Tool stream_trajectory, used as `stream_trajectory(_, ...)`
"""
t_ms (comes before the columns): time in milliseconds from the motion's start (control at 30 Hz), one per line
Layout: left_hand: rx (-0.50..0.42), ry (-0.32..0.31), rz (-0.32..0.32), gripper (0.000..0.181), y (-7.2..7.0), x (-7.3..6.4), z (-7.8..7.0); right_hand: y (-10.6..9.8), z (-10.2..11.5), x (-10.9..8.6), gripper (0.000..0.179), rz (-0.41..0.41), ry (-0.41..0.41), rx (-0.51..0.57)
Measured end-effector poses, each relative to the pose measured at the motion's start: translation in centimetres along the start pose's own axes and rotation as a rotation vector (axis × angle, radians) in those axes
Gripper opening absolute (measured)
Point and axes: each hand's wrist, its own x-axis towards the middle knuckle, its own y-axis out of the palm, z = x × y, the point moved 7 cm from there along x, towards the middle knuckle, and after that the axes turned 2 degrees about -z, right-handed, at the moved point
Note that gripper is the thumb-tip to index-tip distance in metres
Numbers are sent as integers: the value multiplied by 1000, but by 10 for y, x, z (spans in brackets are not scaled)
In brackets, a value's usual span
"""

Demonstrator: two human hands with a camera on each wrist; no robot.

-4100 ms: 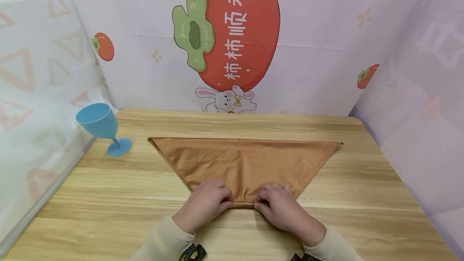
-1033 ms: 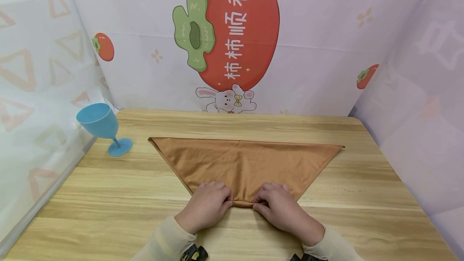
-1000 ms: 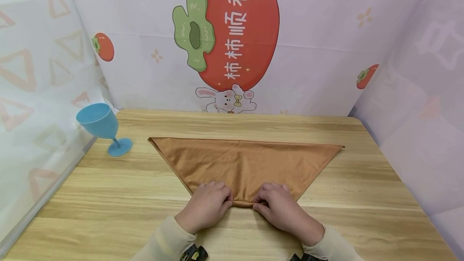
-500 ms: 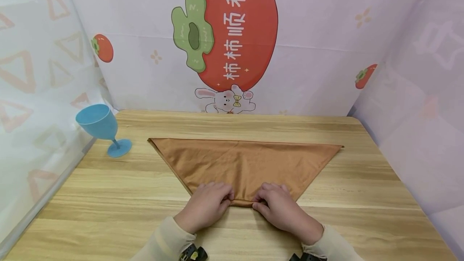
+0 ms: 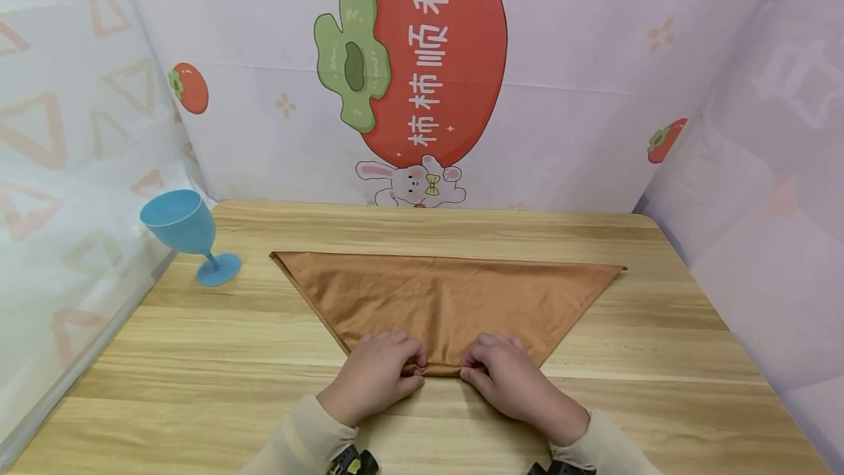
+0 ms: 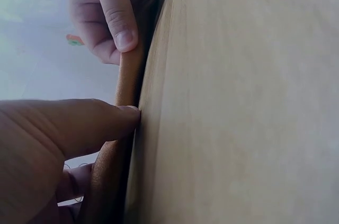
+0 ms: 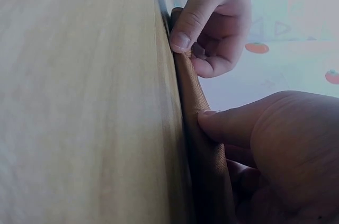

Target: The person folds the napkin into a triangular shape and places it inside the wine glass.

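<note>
A brown cloth (image 5: 448, 299) lies on the table with its long edge at the back. Its narrow near edge is turned over into a thin roll (image 5: 442, 370). My left hand (image 5: 379, 372) pinches the roll's left part, thumb on the near side and fingers over the top. On the right part, my right hand (image 5: 508, 376) grips in the same way. In the left wrist view the left thumb (image 6: 114, 121) meets the roll low by the tabletop. The right thumb (image 7: 217, 121) presses against the roll's side in the right wrist view.
A blue plastic goblet (image 5: 181, 222) stands at the table's back left. The wooden table (image 5: 198, 358) is bounded by a printed cloth backdrop (image 5: 580, 57) behind and pale sheets at both sides.
The turned edge has shifted very slightly away from me. Within the last half second my left thumb has moved a little down and apart from its fingers. The goblet stays put.
</note>
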Motion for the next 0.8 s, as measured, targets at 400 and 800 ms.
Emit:
stream_trajectory(400, 5, -2, -19, 18, 2, 0, 2, 0, -1, 2, 8, -9, 18, 8)
stream_trajectory(800, -2, -7, -21, 16, -1, 0, 0, -2, -1, 2, 8, -24, 32, 28)
